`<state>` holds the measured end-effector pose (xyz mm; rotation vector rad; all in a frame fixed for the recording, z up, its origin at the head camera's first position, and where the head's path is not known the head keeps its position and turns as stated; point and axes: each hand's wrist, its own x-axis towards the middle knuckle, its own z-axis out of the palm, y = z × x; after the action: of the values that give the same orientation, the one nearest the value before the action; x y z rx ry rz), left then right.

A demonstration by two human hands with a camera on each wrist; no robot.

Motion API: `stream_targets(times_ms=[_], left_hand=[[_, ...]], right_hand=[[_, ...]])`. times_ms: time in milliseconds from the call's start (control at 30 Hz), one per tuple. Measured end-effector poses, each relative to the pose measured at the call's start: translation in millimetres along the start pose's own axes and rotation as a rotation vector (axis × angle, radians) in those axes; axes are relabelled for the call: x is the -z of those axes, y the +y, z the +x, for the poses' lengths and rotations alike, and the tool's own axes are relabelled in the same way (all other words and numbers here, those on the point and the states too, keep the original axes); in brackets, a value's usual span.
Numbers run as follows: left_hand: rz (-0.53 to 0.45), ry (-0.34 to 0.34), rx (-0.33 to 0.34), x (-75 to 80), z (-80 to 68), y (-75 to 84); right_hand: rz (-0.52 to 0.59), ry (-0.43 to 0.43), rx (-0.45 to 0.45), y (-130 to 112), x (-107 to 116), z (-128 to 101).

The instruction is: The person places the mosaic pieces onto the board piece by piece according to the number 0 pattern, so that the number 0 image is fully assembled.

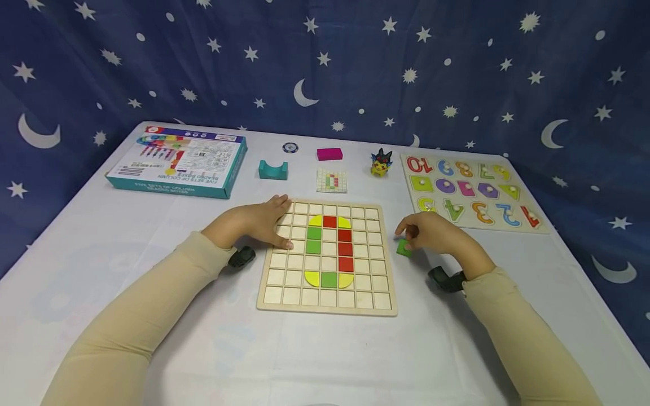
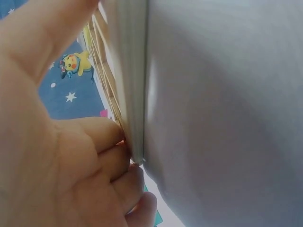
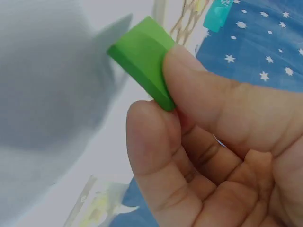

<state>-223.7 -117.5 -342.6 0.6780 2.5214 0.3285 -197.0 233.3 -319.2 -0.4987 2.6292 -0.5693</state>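
A wooden grid board [image 1: 326, 302] lies mid-table, with red squares, green squares [image 1: 329, 279] and yellow quarter-round tiles [image 1: 312, 278] set in a ring-like outline. My left hand [image 1: 261, 221] rests at the board's upper left edge, thumb over the grid and fingers spread; the left wrist view shows its fingertips touching the board's side [image 2: 132, 94]. Just right of the board, my right hand [image 1: 431, 232] pinches a green square tile [image 3: 142, 56] between thumb and a finger. Behind the board lies a small pattern card [image 1: 332, 181] showing a similar coloured figure.
A number-and-shape puzzle board [image 1: 477, 194] is at the right rear, a boxed set [image 1: 178, 163] at the left rear. Along the back stand a teal block [image 1: 273, 170], a poker chip [image 1: 290, 148], a magenta block [image 1: 329, 154] and a yellow figurine [image 1: 381, 163].
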Motion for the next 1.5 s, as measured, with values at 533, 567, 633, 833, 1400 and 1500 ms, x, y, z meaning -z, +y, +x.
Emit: stream_targets(times_ms=[533, 567, 633, 833, 1400, 1500], left_hand=[[0.004, -0.003, 0.001, -0.1, 0.9, -0.6], [0.003, -0.003, 0.001, 0.0, 0.9, -0.5], [0.001, -0.002, -0.004, 0.4, 0.7, -0.4], [0.008, -0.005, -0.001, 0.1, 1.6, -1.3], [0.029, -0.003, -0.009, 0.5, 1.1, -1.7], [0.030, -0.003, -0.011, 0.2, 0.6, -1.3]], right_hand=[[0.053, -0.040, 0.073, -54.4, -10.8, 29.0], [0.058, -0.042, 0.079, -58.1, -12.9, 31.2], [0.058, -0.043, 0.100, -65.3, -17.4, 35.7], [0.073, -0.069, 0.136, -88.3, -29.2, 47.8], [-0.034, -0.196, 0.274, -128.5, -53.7, 65.3], [-0.071, -0.202, 0.278, -133.5, -56.7, 66.5]])
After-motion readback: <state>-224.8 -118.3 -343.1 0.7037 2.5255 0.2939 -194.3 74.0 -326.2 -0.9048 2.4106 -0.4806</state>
